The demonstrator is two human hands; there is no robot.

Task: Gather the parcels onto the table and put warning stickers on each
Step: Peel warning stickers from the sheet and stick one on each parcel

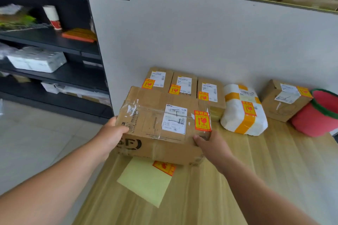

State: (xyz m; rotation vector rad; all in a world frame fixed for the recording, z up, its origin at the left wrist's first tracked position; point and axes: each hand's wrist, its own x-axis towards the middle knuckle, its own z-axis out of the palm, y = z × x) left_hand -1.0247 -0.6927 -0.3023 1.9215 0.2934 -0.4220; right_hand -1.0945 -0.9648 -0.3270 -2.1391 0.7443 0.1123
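Note:
A large taped cardboard parcel (157, 124) with a white label and a red-and-yellow warning sticker (202, 121) is held over the wooden table (256, 179). My left hand (111, 133) grips its left end and my right hand (212, 144) grips its near right corner. Under it lies a pale yellow sticker backing sheet (146, 181) with one sticker (164, 167) left on it. Behind stand three stickered brown boxes (184, 86), a white bag parcel with yellow tape (243, 113) and another stickered box (285, 100).
A white board (201, 33) stands at the table's back edge with cardboard boxes behind it. A red basket with a green rim (318, 118) sits at the far right. Dark shelves (54, 42) holding parcels and a paper cup stand to the left, above grey floor tiles.

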